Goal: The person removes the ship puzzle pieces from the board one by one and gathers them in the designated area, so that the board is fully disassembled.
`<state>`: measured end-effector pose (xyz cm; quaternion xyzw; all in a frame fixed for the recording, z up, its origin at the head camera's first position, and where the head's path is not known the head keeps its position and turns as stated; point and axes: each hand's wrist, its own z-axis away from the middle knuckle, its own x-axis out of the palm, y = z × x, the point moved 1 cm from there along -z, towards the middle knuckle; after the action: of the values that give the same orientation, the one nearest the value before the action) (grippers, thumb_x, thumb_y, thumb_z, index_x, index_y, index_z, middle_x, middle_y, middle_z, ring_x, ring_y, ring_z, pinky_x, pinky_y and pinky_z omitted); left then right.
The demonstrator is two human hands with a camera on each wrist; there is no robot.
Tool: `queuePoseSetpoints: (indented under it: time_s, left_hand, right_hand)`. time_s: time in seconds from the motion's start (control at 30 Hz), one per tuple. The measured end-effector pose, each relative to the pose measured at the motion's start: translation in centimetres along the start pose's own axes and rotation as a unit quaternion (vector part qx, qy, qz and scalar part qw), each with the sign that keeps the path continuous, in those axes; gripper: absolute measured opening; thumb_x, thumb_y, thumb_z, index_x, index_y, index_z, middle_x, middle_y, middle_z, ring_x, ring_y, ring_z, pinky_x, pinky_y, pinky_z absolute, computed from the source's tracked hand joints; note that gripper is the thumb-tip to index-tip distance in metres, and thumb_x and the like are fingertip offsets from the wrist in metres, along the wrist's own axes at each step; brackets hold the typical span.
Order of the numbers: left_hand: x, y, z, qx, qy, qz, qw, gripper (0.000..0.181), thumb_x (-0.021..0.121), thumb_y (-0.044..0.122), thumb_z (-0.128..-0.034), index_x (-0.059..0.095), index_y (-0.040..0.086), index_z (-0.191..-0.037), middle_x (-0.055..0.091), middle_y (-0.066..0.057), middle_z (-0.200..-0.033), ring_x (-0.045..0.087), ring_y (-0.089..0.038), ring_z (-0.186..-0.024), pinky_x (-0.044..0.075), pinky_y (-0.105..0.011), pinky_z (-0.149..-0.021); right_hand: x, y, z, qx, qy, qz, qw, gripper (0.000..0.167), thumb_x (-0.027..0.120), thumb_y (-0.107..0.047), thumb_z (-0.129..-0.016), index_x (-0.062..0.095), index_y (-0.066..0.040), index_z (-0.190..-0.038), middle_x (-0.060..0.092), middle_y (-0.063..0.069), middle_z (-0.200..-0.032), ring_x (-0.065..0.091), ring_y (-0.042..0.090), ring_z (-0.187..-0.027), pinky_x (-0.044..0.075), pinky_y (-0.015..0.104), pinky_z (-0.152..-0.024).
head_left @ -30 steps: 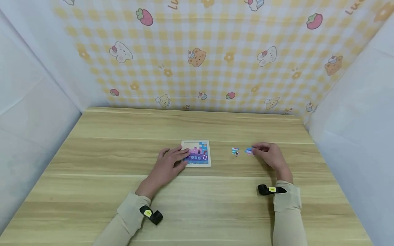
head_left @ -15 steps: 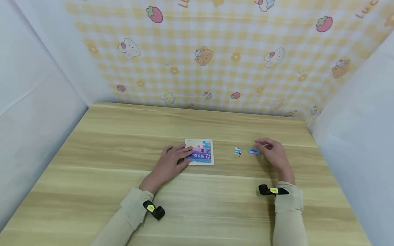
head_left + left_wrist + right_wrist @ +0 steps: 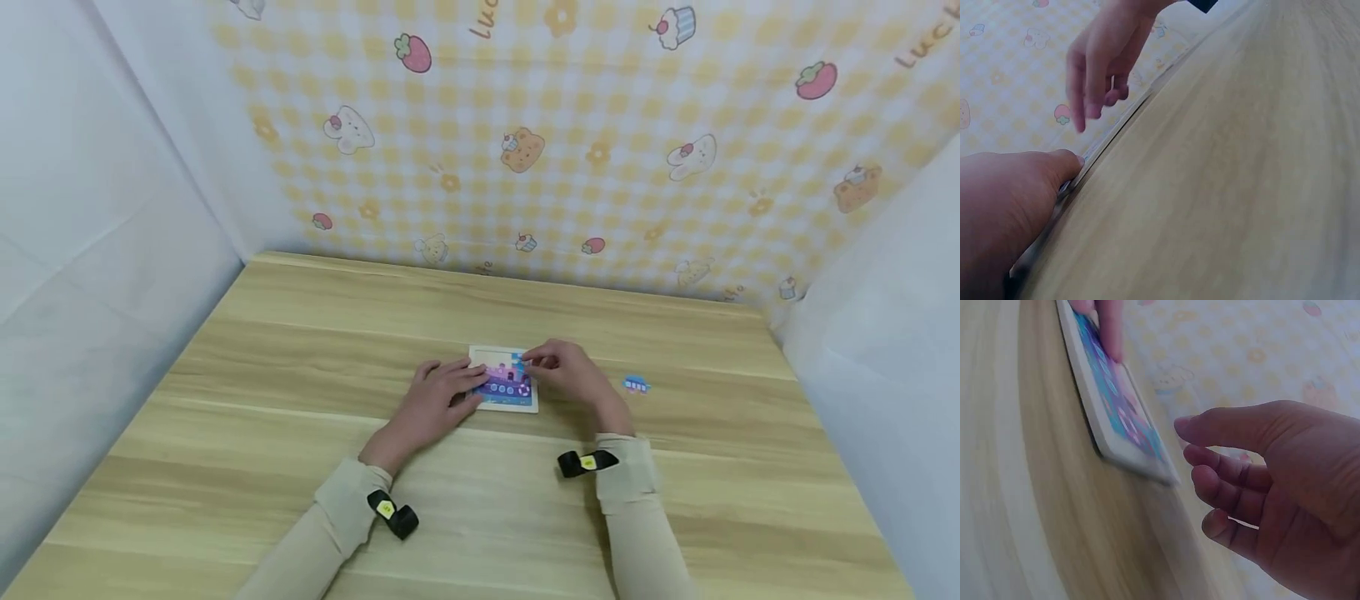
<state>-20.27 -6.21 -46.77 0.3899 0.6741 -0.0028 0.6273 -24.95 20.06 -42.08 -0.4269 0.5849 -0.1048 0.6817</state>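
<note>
The puzzle (image 3: 504, 389) is purple, pink and blue, the backdrop (image 3: 562, 100) checked yellow and white.

I see wooden table (image 3: 315, 333), light grain | yellow-checked cloth (image 3: 480, 108) behind, with strawberries (image 3: 413, 53) | pale walls (image 3: 112, 217) both sides

The white-framed square puzzle board (image 3: 507, 408) lies flat on the wood-grain table (image 3: 487, 517). The person's left hand (image 3: 437, 407) rests across the board's left side, fingers on the picture area. The right hand (image 3: 576, 375) is at the board's far right corner, fingertips over it; contact cannot be determined. The small blue flat puzzle piece (image 3: 636, 384) lies on the table, right of both board and right hand, apart from each. The yellow-and-white checked cloth (image 3: 480, 150) hangs behind the table. A white left panel (image 3: 112, 208) and a white right panel (image 3: 885, 325) flank the table.
</note>
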Motion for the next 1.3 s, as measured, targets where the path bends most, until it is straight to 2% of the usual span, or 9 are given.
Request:
queuePoseSetpoints:
  time_s: [0.1, 0.3, 0.6, 0.97, 1.17, 1.3]
  left_hand:
    - [0.2, 0.0, 0.0, 0.0, -0.002, -0.003, 1.0, 0.044, 0.058, 0.038, -0.1065, 0.059, 0.019, -0.147, 0.054, 0.004, -0.152, 0.04, -0.022, -0.149, 0.022, -0.059, -0.119]
    - [0.2, -0.3, 0.0, 0.004, 0.007, -0.004, 1.0, 0.045, 0.059, 0.038, -0.1059, 0.06, 0.019, -0.146, 0.056, 0.003, -0.151, 0.042, -0.022, -0.148, 0.024, -0.059, -0.118]
    - [0.4, -0.5, -0.2, 0.006, 0.005, -0.005, 1.0, 0.045, 0.058, 0.039, -0.1065, 0.059, 0.02, -0.147, 0.054, 0.005, -0.152, 0.04, -0.021, -0.149, 0.022, -0.059, -0.119]
    - [0.1, -0.2, -0.2, 0.0, 0.004, 0.005, 1.0, 0.044, 0.058, 0.038, -0.1067, 0.06, 0.019, -0.147, 0.055, 0.003, -0.152, 0.04, -0.022, -0.149, 0.021, -0.058, -0.119]
    - [0.0, -0.1, -0.2, -0.001, 0.001, 0.001, 1.0, 0.044, 0.059, 0.038, -0.1065, 0.059, 0.019, -0.147, 0.055, 0.003, -0.152, 0.04, -0.022, -0.149, 0.022, -0.058, -0.118]
    - [0.0, 0.1, -0.1, -0.003, -0.006, -0.003, 1.0, 0.044, 0.059, 0.037, -0.1064, 0.058, 0.02, -0.147, 0.054, 0.003, -0.152, 0.039, -0.022, -0.149, 0.021, -0.058, -0.119]
  right_hand:
    - [1.1, -0.7, -0.7, -0.005, -0.018, 0.019, 0.9997, 0.027, 0.072, -0.011, -0.098, 0.076, 0.0, -0.122, 0.069, 0.008, -0.097, 0.058, 0.019, -0.081, 0.051, 0.031, -0.071]
    - [2.0, -1.0, -1.3, 0.03, -0.028, 0.04, 0.9984, 0.029, 0.073, -0.017, -0.098, 0.076, -0.002, -0.123, 0.066, 0.006, -0.096, 0.053, 0.018, -0.076, 0.046, 0.03, -0.066]
    - [2.1, -0.5, -1.4, 0.053, -0.02, 0.045, 0.9974, 0.024, 0.074, -0.02, -0.098, 0.077, -0.006, -0.118, 0.06, 0.007, -0.097, 0.052, 0.021, -0.083, 0.046, 0.032, -0.07]
    - [1.9, -0.5, -1.7, 0.046, -0.03, 0.023, 0.9982, 0.017, 0.074, -0.019, -0.098, 0.076, -0.007, -0.109, 0.055, 0.009, -0.098, 0.049, 0.022, -0.084, 0.044, 0.033, -0.071]
    - [1.8, -0.7, -1.5, 0.047, -0.024, 0.039, 0.9978, 0.024, 0.075, -0.02, -0.098, 0.077, -0.007, -0.118, 0.058, 0.009, -0.103, 0.051, 0.023, -0.086, 0.046, 0.034, -0.072]
    - [1.9, -0.8, -1.4, 0.057, -0.031, 0.03, 0.9975, 0.023, 0.075, -0.019, -0.097, 0.076, -0.005, -0.115, 0.059, 0.009, -0.101, 0.051, 0.023, -0.085, 0.045, 0.033, -0.072]
